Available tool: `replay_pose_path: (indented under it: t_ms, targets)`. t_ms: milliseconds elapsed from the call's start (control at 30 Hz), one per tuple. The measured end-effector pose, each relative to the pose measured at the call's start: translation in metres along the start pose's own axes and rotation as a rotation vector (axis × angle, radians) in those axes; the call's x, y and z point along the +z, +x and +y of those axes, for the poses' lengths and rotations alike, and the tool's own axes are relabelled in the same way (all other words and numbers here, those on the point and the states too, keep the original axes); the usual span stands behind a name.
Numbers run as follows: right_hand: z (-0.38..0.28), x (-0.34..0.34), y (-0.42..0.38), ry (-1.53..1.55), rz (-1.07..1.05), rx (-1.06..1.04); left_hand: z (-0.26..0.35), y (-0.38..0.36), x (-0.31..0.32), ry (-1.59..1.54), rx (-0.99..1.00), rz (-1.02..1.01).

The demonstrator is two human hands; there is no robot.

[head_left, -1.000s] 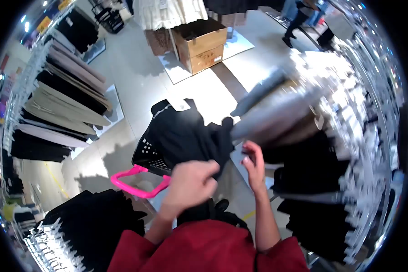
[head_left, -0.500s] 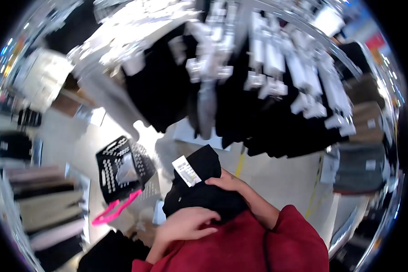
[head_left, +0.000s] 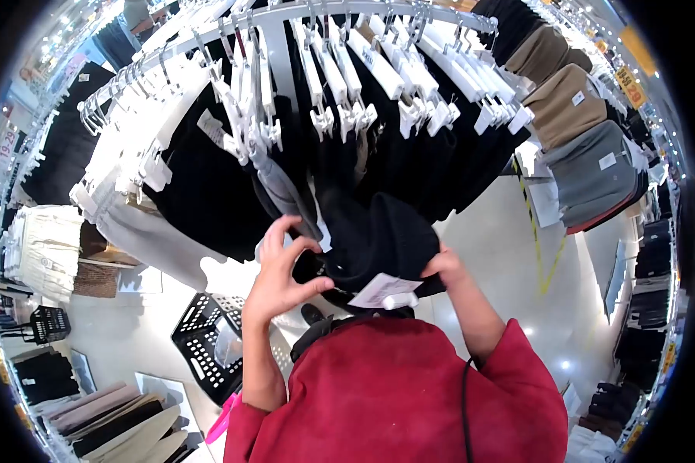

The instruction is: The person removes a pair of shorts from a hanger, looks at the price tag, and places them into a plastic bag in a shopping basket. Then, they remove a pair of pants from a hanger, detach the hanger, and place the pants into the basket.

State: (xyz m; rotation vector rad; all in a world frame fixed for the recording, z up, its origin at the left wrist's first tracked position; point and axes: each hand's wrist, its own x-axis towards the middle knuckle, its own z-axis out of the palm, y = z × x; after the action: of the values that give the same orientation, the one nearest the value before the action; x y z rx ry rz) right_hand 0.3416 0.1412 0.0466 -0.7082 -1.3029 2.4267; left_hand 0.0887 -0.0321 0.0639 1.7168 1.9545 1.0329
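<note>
A folded black garment [head_left: 386,235] is held up close to my chest, in front of the hanging clothes. My right hand [head_left: 445,266] grips its right side, the fingers partly hidden behind the cloth. On the near edge hangs a white paper label [head_left: 382,290], with a small white plastic tag [head_left: 400,301] beside it. To the left of the garment, my left hand [head_left: 282,272] is raised with thumb and fingers spread apart. Its fingertips are near a grey hanging garment [head_left: 279,179] and its thumb points at the black cloth.
A rail [head_left: 286,14] of clothes on white clip hangers [head_left: 378,63] spans the front. A black shopping basket [head_left: 208,343] with a pink handle [head_left: 222,420] stands on the floor at left. Folded trousers [head_left: 123,417] lie at lower left; more clothes [head_left: 594,166] hang at right.
The black garment has gone from my lap up towards the rail, its label now at the near edge. My left hand has lifted forward with fingers spread. The view has shifted nearer the rail.
</note>
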Motion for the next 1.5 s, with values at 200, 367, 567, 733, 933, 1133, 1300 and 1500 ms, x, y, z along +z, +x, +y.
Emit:
replay_pose_path:
  t_ms: [200, 367, 567, 733, 933, 1133, 1300, 1500]
  targets:
    - [0.038, -0.03, 0.013, 0.258, 0.182, -0.142, 0.007, -0.016, -0.003, -0.459, 0.018, -0.35]
    - [0.008, 0.011, 0.038, 0.089, -0.102, -0.122, -0.005, -0.07, -0.001, -0.369, -0.185, 0.012]
    - [-0.057, 0.102, 0.067, -1.387, -0.556, -0.21, 0.004, -0.147, -0.027, -0.366, -0.425, 0.473]
    - [-0.115, 0.187, 0.059, -1.14, -0.407, -0.874, 0.016, -0.182, -0.039, -0.34, -0.468, 0.655]
    - [-0.126, 0.28, 0.09, -1.251, -0.378, -0.995, 0.022, -0.173, -0.03, -0.57, -0.491, 0.882]
    - [-0.094, 0.315, 0.22, -1.576, 0.095, -0.749, 0.012, -0.168, -0.017, -0.315, -0.514, 0.714]
    - [-0.086, 0.32, 0.253, -1.349, 0.038, -0.255, 0.001, -0.179, -0.008, -0.192, -0.582, 0.539]
    - [-0.084, 0.302, 0.257, -0.799, -0.123, -0.054, 0.001, -0.185, -0.008, -0.159, -0.605, 0.434]
